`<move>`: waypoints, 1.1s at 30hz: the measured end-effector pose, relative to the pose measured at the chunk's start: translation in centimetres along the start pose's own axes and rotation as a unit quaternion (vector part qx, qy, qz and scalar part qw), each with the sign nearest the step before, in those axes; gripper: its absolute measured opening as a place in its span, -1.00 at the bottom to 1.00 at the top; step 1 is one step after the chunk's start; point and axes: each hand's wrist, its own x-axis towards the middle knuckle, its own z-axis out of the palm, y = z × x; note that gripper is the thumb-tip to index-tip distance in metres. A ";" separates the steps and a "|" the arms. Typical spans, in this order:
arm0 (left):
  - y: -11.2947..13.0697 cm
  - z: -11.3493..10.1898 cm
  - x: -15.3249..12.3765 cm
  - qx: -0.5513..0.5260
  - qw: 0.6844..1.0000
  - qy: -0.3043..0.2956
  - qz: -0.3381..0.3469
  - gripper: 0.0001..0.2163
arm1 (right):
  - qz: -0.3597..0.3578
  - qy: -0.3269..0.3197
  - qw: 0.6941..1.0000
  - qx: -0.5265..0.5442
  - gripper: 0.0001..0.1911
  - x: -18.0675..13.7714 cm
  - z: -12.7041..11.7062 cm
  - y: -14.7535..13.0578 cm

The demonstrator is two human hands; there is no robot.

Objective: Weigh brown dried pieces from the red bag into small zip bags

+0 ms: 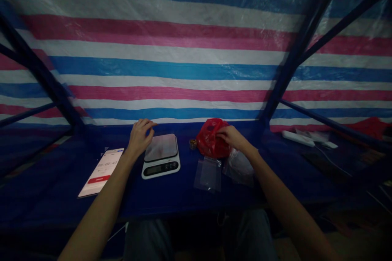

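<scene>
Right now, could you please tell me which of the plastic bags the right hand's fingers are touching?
It is the red bag, with the right hand at its side; the clear bags have no such colour.

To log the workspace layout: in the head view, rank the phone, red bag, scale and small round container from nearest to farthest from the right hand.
From the right hand:
1. Red bag, right at the hand.
2. Small round container, just left of the bag.
3. Scale, left of the container.
4. Phone, left of the scale.
</scene>
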 end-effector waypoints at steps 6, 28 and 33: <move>0.2 0.4 -0.2 -0.007 1.000 -0.014 0.012 -0.76 | -0.011 0.032 0.998 -0.057 -0.81 -0.1 0.1 -0.4; 0.1 4.3 -1.5 -0.265 0.943 0.050 -0.194 -0.68 | -0.157 -0.114 0.963 -0.188 -0.68 -2.1 8.6 -16.0; -0.9 5.5 -1.5 -0.400 0.880 0.047 -0.252 -0.71 | -0.166 -0.160 0.948 -0.221 -0.75 -0.9 8.4 -17.3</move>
